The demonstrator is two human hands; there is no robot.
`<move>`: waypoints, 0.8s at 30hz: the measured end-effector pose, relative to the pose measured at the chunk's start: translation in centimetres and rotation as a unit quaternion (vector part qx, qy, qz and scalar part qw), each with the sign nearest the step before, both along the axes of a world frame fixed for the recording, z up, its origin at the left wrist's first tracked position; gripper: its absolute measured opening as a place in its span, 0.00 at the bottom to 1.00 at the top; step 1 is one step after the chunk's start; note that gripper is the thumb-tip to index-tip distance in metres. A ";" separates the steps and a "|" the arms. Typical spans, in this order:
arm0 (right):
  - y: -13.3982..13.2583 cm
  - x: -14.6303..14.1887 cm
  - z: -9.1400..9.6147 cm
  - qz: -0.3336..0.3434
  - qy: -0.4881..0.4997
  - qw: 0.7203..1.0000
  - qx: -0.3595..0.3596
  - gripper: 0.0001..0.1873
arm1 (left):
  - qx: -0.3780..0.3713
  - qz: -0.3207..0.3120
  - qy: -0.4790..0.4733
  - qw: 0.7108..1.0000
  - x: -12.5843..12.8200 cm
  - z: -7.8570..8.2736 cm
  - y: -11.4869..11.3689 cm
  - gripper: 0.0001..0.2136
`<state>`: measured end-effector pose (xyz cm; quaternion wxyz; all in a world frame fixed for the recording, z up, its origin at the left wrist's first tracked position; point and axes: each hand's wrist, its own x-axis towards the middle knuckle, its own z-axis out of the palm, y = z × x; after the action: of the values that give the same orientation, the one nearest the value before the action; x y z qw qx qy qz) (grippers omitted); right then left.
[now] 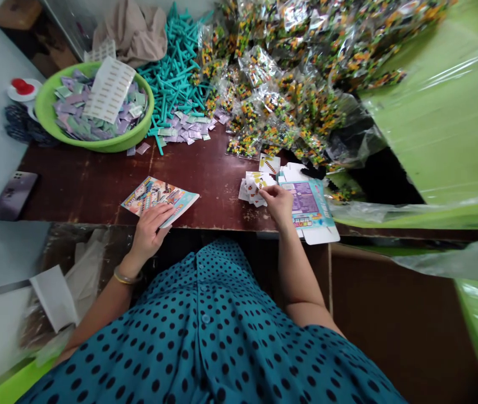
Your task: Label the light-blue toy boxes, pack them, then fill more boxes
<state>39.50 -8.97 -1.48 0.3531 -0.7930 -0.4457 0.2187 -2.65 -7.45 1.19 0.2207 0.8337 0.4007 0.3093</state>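
Observation:
My left hand [153,225] rests over the near edge of a thin, colourfully printed box [154,193], its fingers across the top; the box lies at the table's front edge, left of centre. Right of centre, my right hand [278,205] pinches a small white printed card [260,182] at a loose pile of similar cards [247,193]. One more card [269,164] lies just behind the pile. Beside and partly under my right hand is a flattened teal and purple carton [312,205] with white flaps.
Small clear bags of orange, green and black pieces [281,95] heap at the back. Teal sticks [175,67] and purple packets [186,129] lie left of them. A green basin [95,146] holds packets and a label sheet [110,90]. A phone [13,195] lies far left.

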 end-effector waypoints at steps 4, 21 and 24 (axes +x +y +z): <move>-0.2 1.1 0.2 -0.031 -0.008 0.998 0.063 0.11 | 0.001 0.017 -0.027 0.999 -0.3 0.7 0.3 0.24; -0.4 -1.5 -2.4 0.157 -0.280 0.945 -0.063 0.24 | 0.015 -0.010 0.045 0.999 1.2 -2.6 1.0 0.20; -0.9 -1.3 -3.3 0.158 -0.296 0.941 -0.046 0.20 | -0.004 -0.047 0.132 0.990 1.7 -4.8 0.7 0.20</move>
<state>38.24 -9.89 -4.79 0.1292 -0.7565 -0.6393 0.0478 -0.93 -6.70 -3.62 0.1838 0.8843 0.3878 0.1841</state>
